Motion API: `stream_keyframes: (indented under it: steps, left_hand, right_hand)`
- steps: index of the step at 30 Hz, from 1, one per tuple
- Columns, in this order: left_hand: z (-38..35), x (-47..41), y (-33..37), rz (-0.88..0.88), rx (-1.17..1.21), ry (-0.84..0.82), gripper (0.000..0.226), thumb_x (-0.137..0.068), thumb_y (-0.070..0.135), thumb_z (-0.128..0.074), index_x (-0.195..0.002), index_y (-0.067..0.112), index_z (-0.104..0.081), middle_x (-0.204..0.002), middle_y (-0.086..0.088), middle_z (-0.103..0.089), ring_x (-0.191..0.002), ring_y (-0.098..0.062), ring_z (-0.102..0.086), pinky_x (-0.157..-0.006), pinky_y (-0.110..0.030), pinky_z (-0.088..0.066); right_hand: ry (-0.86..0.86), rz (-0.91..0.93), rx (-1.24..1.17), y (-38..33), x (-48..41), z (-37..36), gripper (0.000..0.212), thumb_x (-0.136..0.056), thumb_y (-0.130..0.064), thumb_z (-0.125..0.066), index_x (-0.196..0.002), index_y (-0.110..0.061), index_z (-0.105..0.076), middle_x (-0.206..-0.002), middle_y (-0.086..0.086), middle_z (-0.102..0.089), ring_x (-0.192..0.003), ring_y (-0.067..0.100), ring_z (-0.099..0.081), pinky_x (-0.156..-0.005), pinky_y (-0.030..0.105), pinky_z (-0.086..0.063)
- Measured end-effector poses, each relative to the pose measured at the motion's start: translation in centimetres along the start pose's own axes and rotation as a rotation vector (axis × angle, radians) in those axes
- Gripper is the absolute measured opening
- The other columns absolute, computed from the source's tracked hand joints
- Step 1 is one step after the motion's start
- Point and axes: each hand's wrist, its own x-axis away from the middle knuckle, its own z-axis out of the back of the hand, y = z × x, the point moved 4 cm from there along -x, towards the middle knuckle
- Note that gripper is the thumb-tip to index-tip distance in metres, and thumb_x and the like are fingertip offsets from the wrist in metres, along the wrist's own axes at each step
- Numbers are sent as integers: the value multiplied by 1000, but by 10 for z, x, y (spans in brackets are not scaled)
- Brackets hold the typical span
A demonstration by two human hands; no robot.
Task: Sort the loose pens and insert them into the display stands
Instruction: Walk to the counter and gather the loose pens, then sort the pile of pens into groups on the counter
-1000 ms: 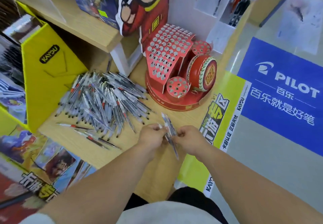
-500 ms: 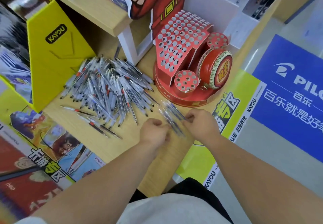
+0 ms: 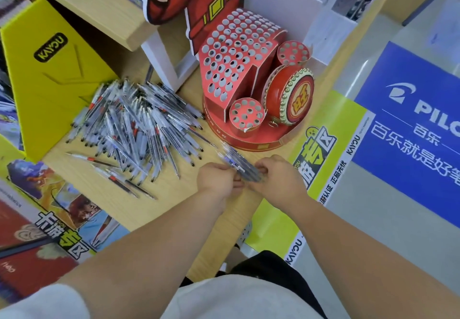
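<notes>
Small pen bundle [image 3: 242,165] being squared up over the surface [image 3: 174,194], in front of the red stand [image 3: 239,69].
L→R: yellow box [image 3: 54,74] hems in the loose pile [image 3: 134,129]. Left hand [image 3: 216,179] & right hand [image 3: 278,179] have fingers clamped on the bundle. Best to level the tips and keep one colour before feeding holes. Stray pens beside the pile may roll.

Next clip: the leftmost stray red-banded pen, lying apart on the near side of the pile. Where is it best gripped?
Probably mid-barrel, by the red band, pinched from above. The stray pen lies flat on the wooden counter, apart from the pile, so both long sides look free for a thumb and finger.
</notes>
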Motion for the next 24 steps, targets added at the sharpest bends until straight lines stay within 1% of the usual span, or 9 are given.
stream_keyframes:
  steps: [2,5,8,11,14,17,20,22,24]
  left_hand:
    - [-3,0,1,-1,-4,-3,20,-91,0,-61,-110,-3,-62,-78,-20,-72,-58,-28,-72,-48,-30,-57]
    - [-6,5,4,-11,-53,-35,16,-93,-2,-56,-108,0,-62,-83,-23,-70,-63,-31,-69,-57,-36,-60]
    - [0,8,7,-65,-129,-32,15,-94,-1,-53,-104,6,-62,-82,-19,-68,-63,-28,-65,-61,-34,-57]
    - [16,3,8,-134,-218,-20,18,-94,4,-55,-107,13,-63,-89,-16,-72,-67,-25,-69,-67,-35,-60]
    - [36,3,8,-187,-312,-8,16,-92,10,-60,-105,18,-63,-82,-9,-72,-79,-29,-73,-77,-46,-63]
    - [57,8,11,-236,-363,-3,15,-93,14,-63,-107,19,-63,-80,-6,-70,-74,-24,-69,-74,-44,-61]
    - [82,15,20,-315,-423,22,10,-95,21,-64,-104,24,-62,-92,-6,-69,-81,-28,-71,-69,-43,-60]
    - [101,17,29,-384,-459,53,11,-96,23,-63,-106,24,-61,-96,-3,-66,-79,-25,-68,-60,-35,-55]
    - [125,19,41,-451,-506,107,12,-97,26,-63,-109,25,-61,-95,8,-62,-77,-16,-63,-58,-27,-50]
  right_hand:
    - [12,21,73,0,1,2,44,-71,-44,-83,-105,-21,-71,-99,0,-60,-89,20,-62,-76,37,-55]
    - [45,47,139,2,-2,6,35,-76,-32,-79,-108,-21,-71,-99,1,-59,-92,24,-62,-75,37,-54]
    - [63,54,150,2,-5,8,33,-77,-25,-76,-110,-19,-71,-98,3,-59,-92,26,-61,-75,37,-54]
    - [75,57,168,0,-4,8,33,-77,-26,-75,-108,-18,-72,-96,4,-59,-93,28,-60,-76,38,-55]
    - [116,58,204,-5,0,6,37,-75,-31,-77,-109,-17,-71,-100,5,-62,-95,29,-58,-79,40,-53]
    - [206,78,201,-15,5,6,41,-73,-34,-79,-110,-18,-71,-102,4,-62,-94,30,-58,-80,41,-52]
    - [229,119,146,-39,8,3,42,-76,-34,-78,-114,-19,-70,-106,2,-61,-98,28,-57,-85,43,-51]
    - [198,153,99,-60,8,-3,40,-80,-34,-77,-115,-18,-70,-108,2,-61,-101,27,-57,-87,42,-50]
    - [169,191,62,-85,6,-10,37,-83,-35,-75,-115,-18,-70,-108,2,-61,-101,26,-57,-88,39,-49]
